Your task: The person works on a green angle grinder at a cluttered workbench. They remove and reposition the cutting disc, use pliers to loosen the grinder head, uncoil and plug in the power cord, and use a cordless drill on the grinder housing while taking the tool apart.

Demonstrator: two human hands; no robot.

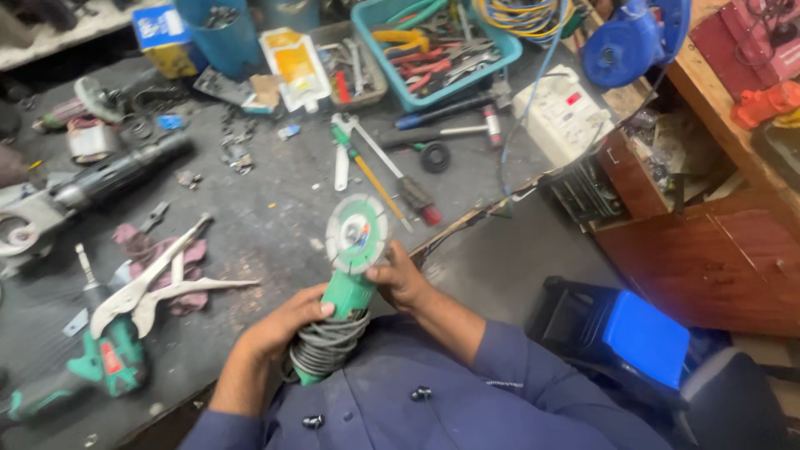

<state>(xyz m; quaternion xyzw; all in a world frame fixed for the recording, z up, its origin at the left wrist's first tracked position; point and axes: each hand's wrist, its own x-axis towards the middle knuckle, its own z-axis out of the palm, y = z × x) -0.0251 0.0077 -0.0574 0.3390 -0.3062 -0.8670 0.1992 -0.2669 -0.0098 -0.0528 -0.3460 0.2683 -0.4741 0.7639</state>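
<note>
at the near edge of the desk (275, 208), about 6 o'clock in the view, both hands hold a green angle grinder (346, 292) upright against the person's chest. the left hand (279, 325) is clenched around the body just above the grey cord (325, 346) coiled round the handle; the right hand (400, 279) grasps the head beside the round, flat cutting disc (357, 233). the tool looks heavy and stiff, with smooth hard plastic on the body and metal at the head, so the body seems the safe place to hold; the thin disc looks brittle at its rim. at 9 o'clock lie pale metal locking pliers (162, 279) on a pink rag (142, 246). at 12 o'clock sits a teal tray (500, 52) of hand tools.
</note>
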